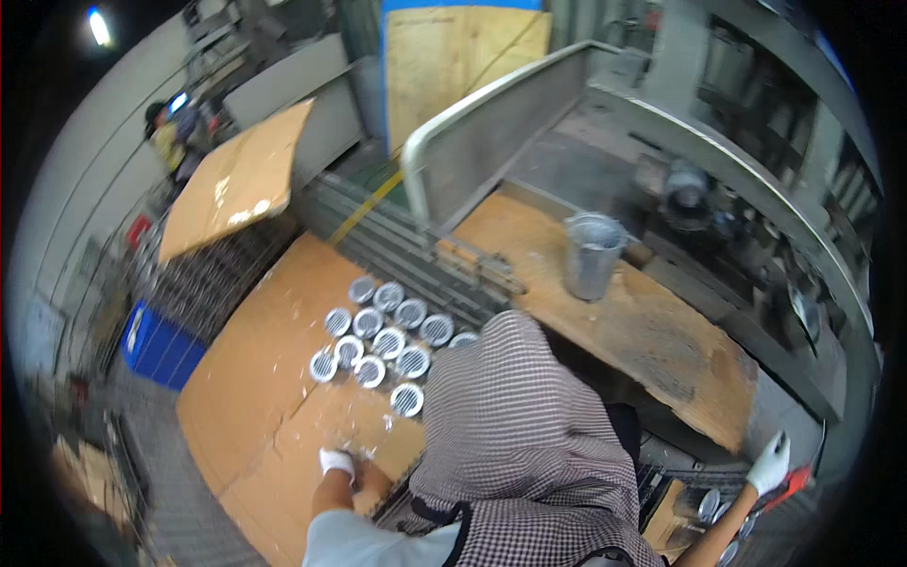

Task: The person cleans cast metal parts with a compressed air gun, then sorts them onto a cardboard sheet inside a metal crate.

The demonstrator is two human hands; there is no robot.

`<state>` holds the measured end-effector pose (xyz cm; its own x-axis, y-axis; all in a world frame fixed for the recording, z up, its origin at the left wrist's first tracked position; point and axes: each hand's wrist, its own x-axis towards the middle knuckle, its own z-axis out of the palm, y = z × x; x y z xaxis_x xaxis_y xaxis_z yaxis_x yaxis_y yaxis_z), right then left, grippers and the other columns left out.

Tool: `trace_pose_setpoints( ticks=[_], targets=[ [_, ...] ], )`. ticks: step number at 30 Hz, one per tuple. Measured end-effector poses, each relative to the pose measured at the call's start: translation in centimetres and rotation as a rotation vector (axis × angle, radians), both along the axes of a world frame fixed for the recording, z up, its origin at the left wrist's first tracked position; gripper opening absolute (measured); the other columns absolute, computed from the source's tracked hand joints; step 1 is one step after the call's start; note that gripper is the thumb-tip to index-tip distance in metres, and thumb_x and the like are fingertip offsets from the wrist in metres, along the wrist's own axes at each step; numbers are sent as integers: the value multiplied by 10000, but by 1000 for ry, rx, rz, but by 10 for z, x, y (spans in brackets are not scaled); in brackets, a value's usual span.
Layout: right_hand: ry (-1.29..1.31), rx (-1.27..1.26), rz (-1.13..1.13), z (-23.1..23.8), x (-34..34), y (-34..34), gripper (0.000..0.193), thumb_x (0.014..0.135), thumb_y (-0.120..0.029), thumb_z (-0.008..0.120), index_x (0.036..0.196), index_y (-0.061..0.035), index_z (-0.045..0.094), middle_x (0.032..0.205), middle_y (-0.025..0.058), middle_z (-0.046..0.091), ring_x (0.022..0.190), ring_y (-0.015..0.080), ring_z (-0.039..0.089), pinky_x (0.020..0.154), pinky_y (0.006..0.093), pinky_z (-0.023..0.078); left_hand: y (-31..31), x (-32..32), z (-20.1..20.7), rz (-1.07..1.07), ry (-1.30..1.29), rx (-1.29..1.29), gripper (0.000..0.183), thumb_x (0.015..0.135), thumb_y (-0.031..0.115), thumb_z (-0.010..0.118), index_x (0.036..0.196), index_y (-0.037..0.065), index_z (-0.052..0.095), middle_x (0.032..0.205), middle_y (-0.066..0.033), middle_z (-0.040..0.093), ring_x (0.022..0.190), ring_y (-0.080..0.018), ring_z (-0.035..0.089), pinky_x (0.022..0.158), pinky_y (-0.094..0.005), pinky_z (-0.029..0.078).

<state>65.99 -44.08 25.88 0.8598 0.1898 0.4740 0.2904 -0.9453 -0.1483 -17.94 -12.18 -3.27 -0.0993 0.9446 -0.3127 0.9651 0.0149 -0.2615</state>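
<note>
My left hand (337, 464), in a white glove, is low over the brown cardboard sheet (248, 397). Its fingers are too small and blurred to read. Several round silver metal parts with slotted faces (387, 343) stand in loose rows on that sheet, beyond the hand. At the far right my right hand (770, 464), also gloved in white, is stretched out beside a red bar-like object (792, 486). Its fingers look extended, with a gap between them and nothing visible inside. Close to that forearm lie more round metal parts (710, 506), partly hidden by it.
A metal bucket (594, 260) stands on a stained brown board (652, 350) beside machinery. A grey curved rail (510, 90) borders the machine. To the left are a cardboard-topped wire cage (203, 283), a blue bin (161, 347) and another person (170, 142) farther off.
</note>
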Motion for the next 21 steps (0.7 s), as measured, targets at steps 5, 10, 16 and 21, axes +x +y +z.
trace_pose_setpoints(
  ticks=[5, 10, 16, 21],
  targets=[
    [-69, 74, -36, 9, -14, -3, 351, 977, -318, 569, 1135, -27, 685, 1055, 196, 705, 938, 365, 687, 798, 419, 528, 61, 104, 169, -9, 74, -316, 675, 778, 522, 710, 1336, 161, 593, 1346, -94, 616, 1185, -278, 611, 1004, -454, 397],
    [-226, 100, 2, 10, -24, 14, 305, 965, -289, 592, 1064, -23, 702, 988, 185, 716, 864, 361, 694, 750, 421, 527, 97, 179, 340, -362, -364, 453, 379, 706, 409, 779, 898, 90, 713, 849, -128, 686, 831, -335, 614, 765, -474, 395],
    [-274, 142, 64, 1, -20, -2, 260, 943, -254, 624, 1041, -29, 710, 968, 184, 718, 831, 357, 694, 730, 428, 528, 170, 306, 450, -773, -633, 1016, 329, 737, 340, 770, 912, 76, 681, 747, -111, 613, 734, -333, 572, 677, -461, 412],
    [-341, 163, 127, -1, -21, 7, 185, 903, -193, 669, 1003, -46, 722, 928, 149, 728, 792, 322, 702, 712, 402, 538, 232, 395, 451, -870, -538, 966, 303, 724, 425, 767, 775, 128, 743, 767, -110, 685, 773, -314, 626, 696, -447, 444]
  ],
)
